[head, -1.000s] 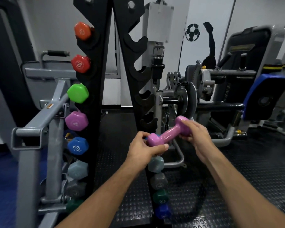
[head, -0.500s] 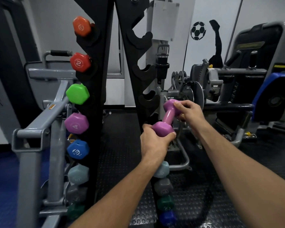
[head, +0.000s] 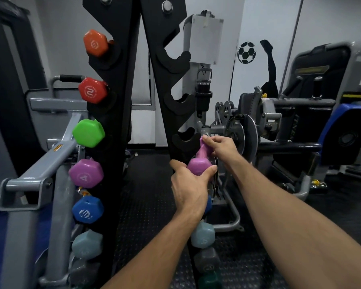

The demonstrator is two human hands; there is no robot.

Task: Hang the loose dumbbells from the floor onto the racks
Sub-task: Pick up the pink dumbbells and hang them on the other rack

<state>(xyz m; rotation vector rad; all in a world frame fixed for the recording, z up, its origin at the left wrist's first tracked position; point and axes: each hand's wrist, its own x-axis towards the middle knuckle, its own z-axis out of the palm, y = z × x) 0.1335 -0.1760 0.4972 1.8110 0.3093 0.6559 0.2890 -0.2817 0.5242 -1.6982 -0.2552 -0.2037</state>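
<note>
A purple dumbbell (head: pixel 200 161) is held between both hands against the right side of the black A-frame rack (head: pixel 161 84). My left hand (head: pixel 189 184) grips its near head from below. My right hand (head: pixel 220 146) holds its far head, mostly hiding it. The dumbbell sits just under an empty hook (head: pixel 186 136) of the rack. The left side of the rack carries orange (head: pixel 95 43), red (head: pixel 91 90), green (head: pixel 88 133), purple (head: pixel 86 174) and blue (head: pixel 87 209) dumbbells.
Lower hooks on the right side hold a pale blue dumbbell (head: pixel 202 235), a grey one (head: pixel 206 260) and a green one (head: pixel 208 281). A grey machine frame (head: pixel 40 163) stands at the left. A weight machine (head: pixel 258 126) and blue pad (head: pixel 346 130) stand right, on black rubber floor (head: pixel 146 205).
Both hands have carried the purple dumbbell up and toward the rack's right side, turning it from nearly level to steeply end-on. The view has moved closer to the rack.
</note>
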